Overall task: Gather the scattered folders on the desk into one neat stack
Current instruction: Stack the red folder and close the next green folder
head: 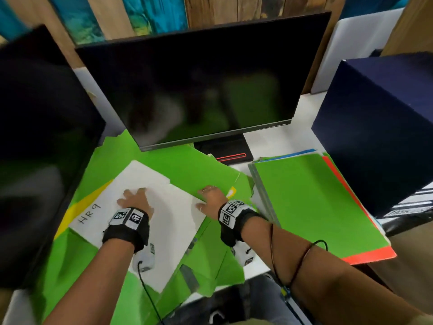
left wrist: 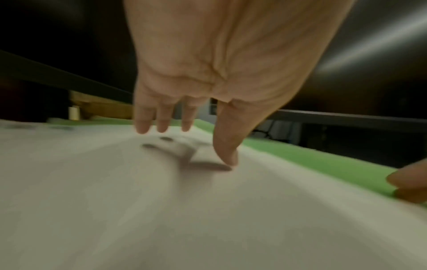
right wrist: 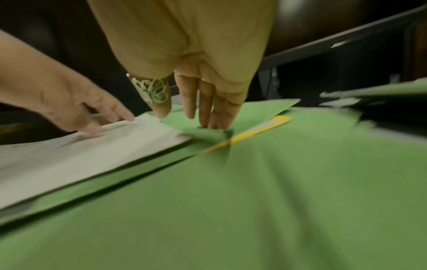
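The white folder [head: 143, 207] marked HR9 lies tilted atop loose green folders [head: 187, 165] at desk centre, below the monitor [head: 199, 90]. The left hand [head: 137, 200] is spread flat on it, fingers straight. The right hand [head: 210, 200] is laid on the green sheets at the white folder's right edge, fingers extended, nothing gripped. 1 neat stack [head: 311, 202] sits at right, green on top.

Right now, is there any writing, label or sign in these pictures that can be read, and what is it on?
"HR9": handwritten on the white folder under the left hand, letters turned sideways in the head view; the last character is uncertain.
Black-and-white square code tags on both wristbands: patterns, not words.
Striped label on the dark blue box: too blurred to read.
Nothing else legible.
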### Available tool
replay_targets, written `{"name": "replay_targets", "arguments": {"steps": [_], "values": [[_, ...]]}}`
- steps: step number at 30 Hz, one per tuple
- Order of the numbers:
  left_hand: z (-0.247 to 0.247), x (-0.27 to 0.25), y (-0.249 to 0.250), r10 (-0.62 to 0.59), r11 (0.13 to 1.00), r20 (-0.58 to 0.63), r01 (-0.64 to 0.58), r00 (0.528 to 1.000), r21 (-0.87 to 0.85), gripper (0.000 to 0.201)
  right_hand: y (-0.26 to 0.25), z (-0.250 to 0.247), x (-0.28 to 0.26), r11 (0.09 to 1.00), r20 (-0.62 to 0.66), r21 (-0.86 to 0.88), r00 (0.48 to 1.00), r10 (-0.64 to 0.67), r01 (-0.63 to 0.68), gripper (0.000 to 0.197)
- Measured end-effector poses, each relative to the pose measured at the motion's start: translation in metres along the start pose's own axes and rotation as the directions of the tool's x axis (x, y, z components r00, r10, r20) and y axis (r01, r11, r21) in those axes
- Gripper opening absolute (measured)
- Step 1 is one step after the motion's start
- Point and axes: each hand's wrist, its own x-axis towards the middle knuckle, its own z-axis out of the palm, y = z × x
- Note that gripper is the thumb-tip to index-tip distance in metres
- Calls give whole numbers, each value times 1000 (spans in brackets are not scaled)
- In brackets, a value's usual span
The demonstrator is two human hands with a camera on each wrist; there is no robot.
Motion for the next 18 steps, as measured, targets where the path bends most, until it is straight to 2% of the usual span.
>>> {"name": "replay_targets", "arguments": {"steps": [3, 6, 9, 12, 14, 16, 18], "values": [[6, -12, -25, -208, 970, 47, 213, 977, -118, 97, -17, 16, 10, 998, 32, 23, 998, 62, -62, 66], [13, -24, -29, -280, 932, 75, 290, 957, -219, 114, -23, 22, 16, 985, 44, 109, 991, 128, -132, 67], [23, -26, -31, -243, 931, 62, 251, 968, -265, 118, -17, 21, 19, 972, 15, 185, 990, 143, -143, 63], [20, -26, -41, -201, 952, 25, 201, 979, -229, 117, -3, 7, 21, 971, -46, 190, 987, 157, -146, 58], [12, -29, -42, -193, 946, -4, 185, 981, -265, 113, 9, -5, 17, 968, -85, 187, 979, 185, -167, 57], [5, -30, -37, -210, 886, -29, 178, 977, -428, 111, 22, -20, 11, 956, -97, 221, 971, 218, -192, 57], [7, -21, -26, -187, 768, -44, 118, 981, -629, 109, 36, -36, 4, 943, -104, 261, 965, 241, -207, 53]]}}
